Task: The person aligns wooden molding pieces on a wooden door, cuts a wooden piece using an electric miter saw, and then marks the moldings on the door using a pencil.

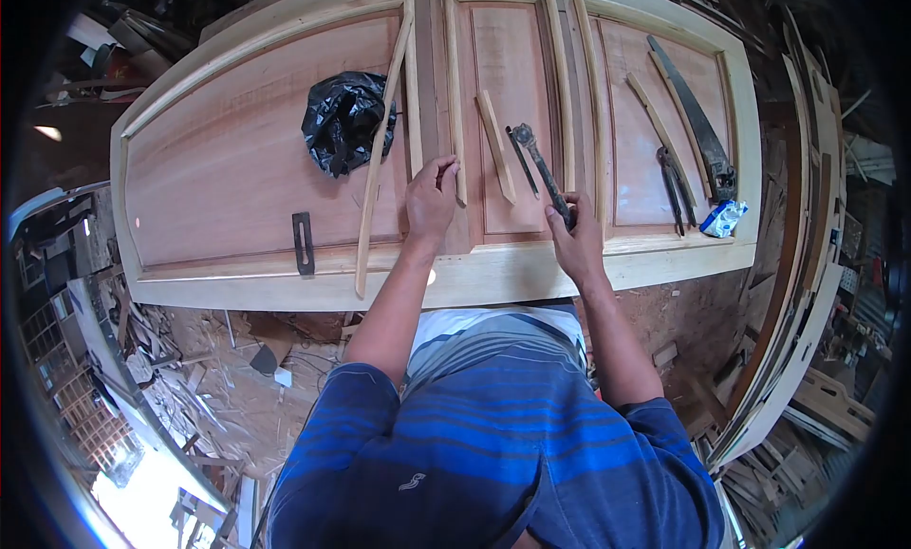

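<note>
My right hand point(577, 238) is closed round the lower handle of a hammer point(543, 165), whose head points away from me over the middle panel. My left hand point(432, 203) has thumb and forefinger pinched together beside a wooden moulding strip point(454, 103); whatever is between the fingertips is too small to make out. Both hands are over a panelled wooden door point(512, 279) lying flat. Close to the hammer are a thin dark rod-like tool point(522, 162) and a short wood strip point(495, 146). Left of my left hand, a long loose strip point(378, 169) slants across the door.
A crumpled black plastic bag point(332, 131) and a slotted dark metal plate point(303, 243) lie on the left panel. On the right are a handsaw point(693, 112), pincers point(676, 188) and a blue-white packet point(724, 219). Boards point(807, 264) stand at right; wood scraps point(195, 397) litter the floor.
</note>
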Tool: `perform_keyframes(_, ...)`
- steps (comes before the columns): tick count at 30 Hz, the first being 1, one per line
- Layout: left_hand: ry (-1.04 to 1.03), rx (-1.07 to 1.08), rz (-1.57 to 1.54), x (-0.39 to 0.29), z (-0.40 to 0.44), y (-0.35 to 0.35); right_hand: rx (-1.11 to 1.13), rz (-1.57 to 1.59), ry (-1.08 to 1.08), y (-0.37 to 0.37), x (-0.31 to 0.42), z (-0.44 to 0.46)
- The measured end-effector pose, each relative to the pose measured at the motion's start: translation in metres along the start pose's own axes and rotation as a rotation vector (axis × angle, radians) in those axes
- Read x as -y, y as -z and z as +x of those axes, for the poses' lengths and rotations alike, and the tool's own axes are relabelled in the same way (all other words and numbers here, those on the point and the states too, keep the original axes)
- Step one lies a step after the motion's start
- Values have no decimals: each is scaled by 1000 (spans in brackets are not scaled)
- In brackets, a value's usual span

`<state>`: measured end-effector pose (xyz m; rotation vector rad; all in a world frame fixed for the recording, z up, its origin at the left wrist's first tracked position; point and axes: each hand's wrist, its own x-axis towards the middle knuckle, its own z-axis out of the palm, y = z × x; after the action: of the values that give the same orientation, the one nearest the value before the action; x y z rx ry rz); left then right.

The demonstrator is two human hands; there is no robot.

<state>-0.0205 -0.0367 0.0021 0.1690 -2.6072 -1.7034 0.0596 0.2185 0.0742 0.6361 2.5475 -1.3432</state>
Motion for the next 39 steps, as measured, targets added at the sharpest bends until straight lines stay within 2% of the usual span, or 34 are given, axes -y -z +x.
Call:
perform_keyframes(4, -137, -67, 40, 6, 0, -4, 10, 66, 38, -5, 4, -9)
perform_keyframes(8, -213, -97, 78, 6, -1, -5, -9, -47, 127, -8, 11, -15)
perform_keyframes(14, -123, -11, 41, -2, -3, -2, 84, -114, 97, -10, 26, -19)
perform_keyframes(17, -128, -40, -66, 5, -4, -6, 95, -122, 117, -17, 24, -20)
perform_keyframes(26, -89, -31, -5, 10, -7, -6, 64, -175, 383, -31, 34, -24)
perform_keyframes(29, -30, 35, 93, 13, -7, -5, 87, -302, 373, -36, 26, -21)
perform_keyframes(32, -114, -40, 61, 23, -6, -12, 81, -294, 382, -36, 28, -19)
perform_keyframes(35, 47, -2, -62, 3, -9, -5, 24, -177, 473, -33, 32, -22)
perform_keyframes(39, -167, -54, 104, 15, -5, -8, 29, -261, 497, -32, 25, -20)
